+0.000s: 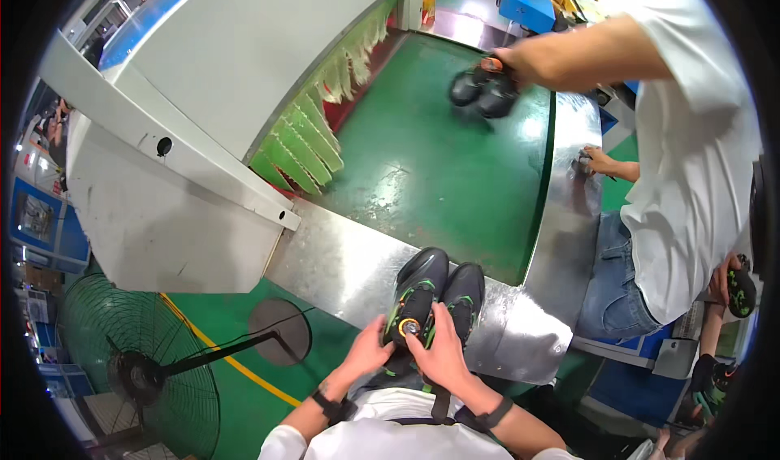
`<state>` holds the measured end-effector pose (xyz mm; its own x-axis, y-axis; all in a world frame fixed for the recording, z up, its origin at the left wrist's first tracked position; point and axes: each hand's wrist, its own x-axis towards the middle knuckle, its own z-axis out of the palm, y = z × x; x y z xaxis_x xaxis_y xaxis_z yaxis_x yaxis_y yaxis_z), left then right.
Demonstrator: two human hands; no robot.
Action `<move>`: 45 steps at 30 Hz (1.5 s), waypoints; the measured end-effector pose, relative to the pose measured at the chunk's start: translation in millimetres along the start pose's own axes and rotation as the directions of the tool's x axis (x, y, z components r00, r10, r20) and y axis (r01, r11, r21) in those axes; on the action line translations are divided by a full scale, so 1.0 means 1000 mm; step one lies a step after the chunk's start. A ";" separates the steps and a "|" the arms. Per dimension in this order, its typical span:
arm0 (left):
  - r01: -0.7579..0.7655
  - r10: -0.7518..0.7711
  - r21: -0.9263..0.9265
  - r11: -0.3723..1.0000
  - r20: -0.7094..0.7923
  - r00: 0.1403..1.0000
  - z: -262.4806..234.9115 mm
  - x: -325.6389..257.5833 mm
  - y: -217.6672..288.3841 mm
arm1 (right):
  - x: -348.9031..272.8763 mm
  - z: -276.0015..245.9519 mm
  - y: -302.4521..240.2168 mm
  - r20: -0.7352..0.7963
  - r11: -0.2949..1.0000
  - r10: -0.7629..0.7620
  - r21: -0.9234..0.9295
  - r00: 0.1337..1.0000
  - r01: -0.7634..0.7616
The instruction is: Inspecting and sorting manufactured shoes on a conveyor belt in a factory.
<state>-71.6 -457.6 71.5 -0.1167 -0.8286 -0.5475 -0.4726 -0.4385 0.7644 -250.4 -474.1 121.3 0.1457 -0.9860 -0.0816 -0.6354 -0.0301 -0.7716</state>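
Observation:
A pair of black shoes with green trim stands on the metal ledge in front of me, toes pointing away. On the left shoe, near its opening, is a small round piece with an orange rim. My left hand grips that shoe's left side with curled fingers. My right hand closes around its other side, its thumb at the round piece and its fingers between the two shoes. The right shoe stands close beside it, partly covered by my right hand.
Beyond the metal ledge lies a green conveyor belt leading from a machine with green strip curtains. At right, a co-worker in a white shirt holds blurred dark shoes over it. A floor fan stands at lower left.

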 end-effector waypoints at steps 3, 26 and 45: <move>-0.235 0.234 -0.004 0.972 -0.063 0.970 0.001 0.016 -0.017 | 0.029 0.036 -0.010 0.091 0.951 0.306 0.009 0.948 -0.308; -0.424 0.596 -0.689 0.588 0.014 0.803 -0.074 -0.088 0.178 | -0.037 -0.150 -0.109 0.421 0.947 -0.136 0.321 0.897 -0.007; -0.562 0.716 -0.544 0.623 0.106 0.690 -0.126 -0.109 0.185 | -0.037 -0.120 -0.169 0.376 0.974 -0.029 0.219 0.926 -0.059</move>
<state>-36.2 -492.7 315.4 -0.5118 -0.8487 0.1331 0.2463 0.0035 0.9692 -239.4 -451.8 329.8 0.4384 -0.8504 -0.2909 -0.4610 0.0651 -0.8850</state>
